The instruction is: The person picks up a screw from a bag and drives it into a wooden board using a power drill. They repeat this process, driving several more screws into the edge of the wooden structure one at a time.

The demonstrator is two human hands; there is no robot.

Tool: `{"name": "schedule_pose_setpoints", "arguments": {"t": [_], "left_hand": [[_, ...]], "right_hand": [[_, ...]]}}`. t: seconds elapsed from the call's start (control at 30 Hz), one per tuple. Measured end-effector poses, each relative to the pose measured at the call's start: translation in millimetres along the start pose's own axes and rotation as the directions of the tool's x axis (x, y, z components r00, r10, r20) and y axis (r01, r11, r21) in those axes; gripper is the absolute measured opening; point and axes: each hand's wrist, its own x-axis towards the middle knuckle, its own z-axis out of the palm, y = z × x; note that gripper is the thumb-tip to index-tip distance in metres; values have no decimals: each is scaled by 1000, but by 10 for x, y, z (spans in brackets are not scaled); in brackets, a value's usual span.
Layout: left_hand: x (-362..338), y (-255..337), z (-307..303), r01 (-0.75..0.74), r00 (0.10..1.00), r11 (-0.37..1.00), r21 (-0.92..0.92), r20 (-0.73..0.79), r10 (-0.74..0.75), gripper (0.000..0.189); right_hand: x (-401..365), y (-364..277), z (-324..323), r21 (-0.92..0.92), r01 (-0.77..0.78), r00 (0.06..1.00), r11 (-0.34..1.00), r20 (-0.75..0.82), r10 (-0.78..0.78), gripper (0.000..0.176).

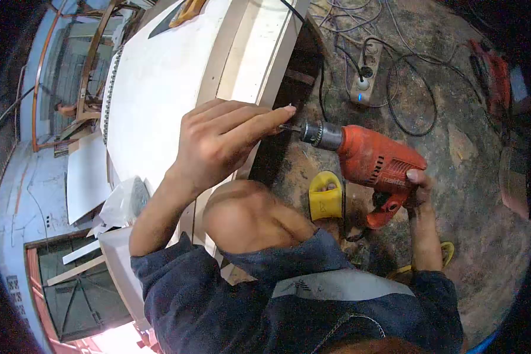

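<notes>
My right hand (420,187) grips a red corded power drill (380,159) by its handle, at the right of the head view. The drill's metal chuck (321,134) points left, and a short bit (290,127) sticks out of it. My left hand (224,131) is at the bit's tip, its fingers drawn together and the index finger stretched along the top. The fingertips appear closed on the bit's end, and the thumb is hidden. Just left of the bit runs the edge of a long white panel (165,76) with a pale wooden frame (251,53).
A power strip (367,74) with plugs and looping black cables lies on the stained floor. Another red tool (492,76) rests at the far right. A yellow-handled saw (186,13) lies on the panel. My feet wear yellow sandals (326,200). Boards (88,177) lean at left.
</notes>
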Motion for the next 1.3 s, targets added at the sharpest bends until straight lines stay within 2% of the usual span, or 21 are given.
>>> {"name": "schedule_pose_setpoints", "arguments": {"t": [0.07,0.1,0.17,0.23,0.3,0.37,0.43,0.5,0.57,0.6,0.67,0.7,0.77,0.8,0.87,0.9,0.97,1.0,1.07,1.13,1.3], "left_hand": [[-19,1,-1,13,1000,1000,-5,-1,-13,31],[-28,1,-2,23,1000,1000,-12,0,-23,32],[-18,17,-47,43,999,999,5,14,-43,34],[-33,28,-105,70,997,997,21,26,-70,37],[-129,24,-189,297,953,954,-45,-43,-299,41],[-377,20,-130,411,911,911,-35,-15,-412,46],[-661,42,86,586,808,807,-67,-28,-589,47],[-769,82,247,626,778,776,-80,-4,-628,46],[-820,44,295,669,725,714,-204,-31,-688,44],[-810,83,298,655,746,739,-158,-21,-666,44],[-779,167,298,668,739,738,-93,-28,-673,42],[-766,189,309,664,747,747,-26,-28,-665,40],[-779,247,358,615,788,787,42,-54,-613,37],[-793,269,392,562,827,821,106,-75,-557,34],[-841,279,491,537,843,828,160,-105,-527,36],[-861,290,533,500,866,838,218,-137,-481,38],[-878,311,577,504,863,826,252,-120,-490,43],[-870,340,612,527,850,809,262,-145,-507,43],[-854,372,613,551,835,786,280,-172,-523,44],[-825,427,595,581,806,703,409,-169,-568,45],[-784,557,719,659,739,581,477,-269,-618,49]], "right_hand": [[9,29,4,90,-94,979,992,-173,108,81],[11,24,20,86,-94,980,992,-170,108,81],[4,11,54,69,3,1000,998,21,-4,80],[31,-47,43,71,-87,996,994,-4,87,79],[-3,-27,-54,72,-190,981,979,-27,192,77],[-89,132,-326,11,35,999,999,-30,-34,73],[-90,52,-608,-10,-19,995,1000,-97,18,71],[-88,65,-597,-23,-76,984,997,-164,72,69],[-126,73,-440,110,140,988,984,-88,-130,68],[-66,11,-393,109,131,989,985,-77,-123,68],[34,-120,-338,152,-130,991,980,4,131,67],[33,-64,-420,152,-135,991,979,10,135,67],[1,78,-581,-43,133,989,990,-53,-135,68],[20,69,-598,-42,126,990,991,-52,-128,68],[61,-7,-591,130,-168,986,977,36,165,68],[43,49,-655,126,-183,983,975,42,179,68],[7,209,-742,136,174,980,975,-120,-158,66],[17,177,-738,141,165,982,976,-114,-149,66],[71,60,-675,245,-96,993,965,-43,110,62],[114,79,-731,240,-104,994,965,-17,111,60],[208,85,-793,223,-85,995,971,67,72,54]]}}
